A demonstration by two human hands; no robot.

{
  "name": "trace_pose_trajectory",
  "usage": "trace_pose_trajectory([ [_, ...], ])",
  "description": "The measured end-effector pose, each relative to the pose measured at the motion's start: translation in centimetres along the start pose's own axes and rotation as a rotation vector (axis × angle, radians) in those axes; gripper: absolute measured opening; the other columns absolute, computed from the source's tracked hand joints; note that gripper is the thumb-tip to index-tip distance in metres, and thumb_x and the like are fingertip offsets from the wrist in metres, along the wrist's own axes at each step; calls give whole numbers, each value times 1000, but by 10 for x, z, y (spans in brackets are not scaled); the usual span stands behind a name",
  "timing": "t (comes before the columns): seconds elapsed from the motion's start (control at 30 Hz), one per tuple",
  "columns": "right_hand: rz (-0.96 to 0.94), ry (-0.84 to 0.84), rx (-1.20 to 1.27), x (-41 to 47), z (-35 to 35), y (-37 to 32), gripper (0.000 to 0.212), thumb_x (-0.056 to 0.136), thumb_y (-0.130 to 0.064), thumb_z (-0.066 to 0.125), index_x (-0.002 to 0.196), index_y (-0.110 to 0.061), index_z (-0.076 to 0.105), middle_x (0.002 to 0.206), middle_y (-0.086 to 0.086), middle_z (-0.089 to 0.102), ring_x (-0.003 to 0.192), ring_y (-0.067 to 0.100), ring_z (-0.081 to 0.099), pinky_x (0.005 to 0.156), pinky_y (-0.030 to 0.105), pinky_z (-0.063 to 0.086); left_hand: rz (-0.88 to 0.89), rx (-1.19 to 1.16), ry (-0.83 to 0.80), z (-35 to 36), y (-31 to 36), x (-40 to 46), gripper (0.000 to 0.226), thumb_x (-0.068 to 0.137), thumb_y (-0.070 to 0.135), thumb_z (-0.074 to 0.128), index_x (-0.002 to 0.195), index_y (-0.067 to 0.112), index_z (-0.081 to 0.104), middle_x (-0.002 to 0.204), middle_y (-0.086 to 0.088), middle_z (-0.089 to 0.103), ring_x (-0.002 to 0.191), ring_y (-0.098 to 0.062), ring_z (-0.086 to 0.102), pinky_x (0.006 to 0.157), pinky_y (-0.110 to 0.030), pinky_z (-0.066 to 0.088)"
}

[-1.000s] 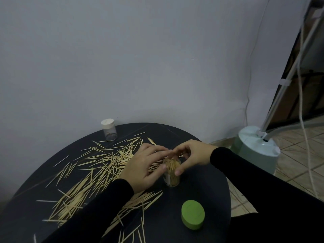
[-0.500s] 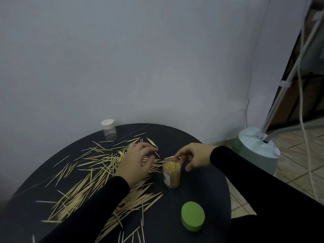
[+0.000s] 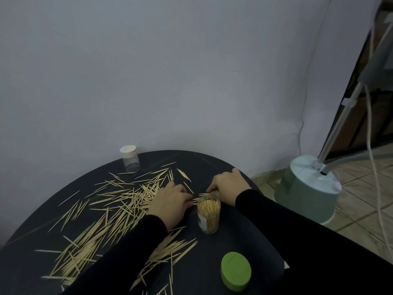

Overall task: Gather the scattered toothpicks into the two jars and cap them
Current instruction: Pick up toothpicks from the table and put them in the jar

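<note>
An uncapped clear jar (image 3: 208, 216) packed with upright toothpicks stands on the round black table (image 3: 244, 237). Just behind it lies a small bunch of toothpicks (image 3: 198, 198), with one hand on either side. My left hand (image 3: 172, 202) rests palm down, its curled fingertips on the bunch's left end. My right hand (image 3: 228, 186) pinches the bunch's right end with curled fingers. Loose toothpicks (image 3: 119, 201) are scattered over the left half of the table. A green cap (image 3: 236, 271) lies near the front edge. A small empty jar with a white cap (image 3: 129, 158) stands at the back left.
A grey wall runs close behind the table. To the right, a pale green round base with a slanted metal pole (image 3: 308, 192) and white cords stands on the tiled floor. The table's right edge drops off beside my right sleeve.
Both hands left the top of the jar and went down to the table behind it. They now close in on a small bunch of toothpicks there.
</note>
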State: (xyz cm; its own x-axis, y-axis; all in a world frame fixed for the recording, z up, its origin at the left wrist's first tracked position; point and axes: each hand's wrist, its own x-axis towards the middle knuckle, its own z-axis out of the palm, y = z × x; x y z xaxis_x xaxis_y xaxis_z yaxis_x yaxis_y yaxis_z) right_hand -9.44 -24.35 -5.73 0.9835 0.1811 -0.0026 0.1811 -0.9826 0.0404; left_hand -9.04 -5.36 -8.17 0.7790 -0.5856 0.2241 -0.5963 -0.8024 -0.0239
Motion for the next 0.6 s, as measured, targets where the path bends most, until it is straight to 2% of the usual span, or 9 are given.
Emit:
trace_pose_trajectory([
  [0.13,-54,41,-39,1,1,-2,20,96,-34,50,105,-29,67,108,-9,64,101,15,56,101,43,26,5,4,29,-1,-2,-1,33,98,44,40,124,34,57,116,10,57,99,-9,44,88,-27,41],
  [0.33,-85,-14,-231,-1,5,-9,25,98,-30,44,119,-22,55,123,2,54,114,21,50,105,47,26,-18,11,58,-2,1,-1,28,97,43,42,115,31,60,112,10,58,100,-10,46,87,-27,42],
  [0.53,-87,-12,-241,-3,2,-11,24,99,-29,44,120,-22,54,122,1,57,112,21,52,105,47,25,-80,-25,85,-3,1,-3,26,96,44,46,113,34,62,108,12,58,93,-7,42,83,-24,39],
  [0.6,-76,-5,-213,-4,-1,-11,23,99,-30,44,118,-23,55,121,0,58,111,20,53,104,46,25,-106,-48,92,-6,1,-3,25,95,43,47,113,35,62,110,13,58,96,-7,43,84,-25,38],
])
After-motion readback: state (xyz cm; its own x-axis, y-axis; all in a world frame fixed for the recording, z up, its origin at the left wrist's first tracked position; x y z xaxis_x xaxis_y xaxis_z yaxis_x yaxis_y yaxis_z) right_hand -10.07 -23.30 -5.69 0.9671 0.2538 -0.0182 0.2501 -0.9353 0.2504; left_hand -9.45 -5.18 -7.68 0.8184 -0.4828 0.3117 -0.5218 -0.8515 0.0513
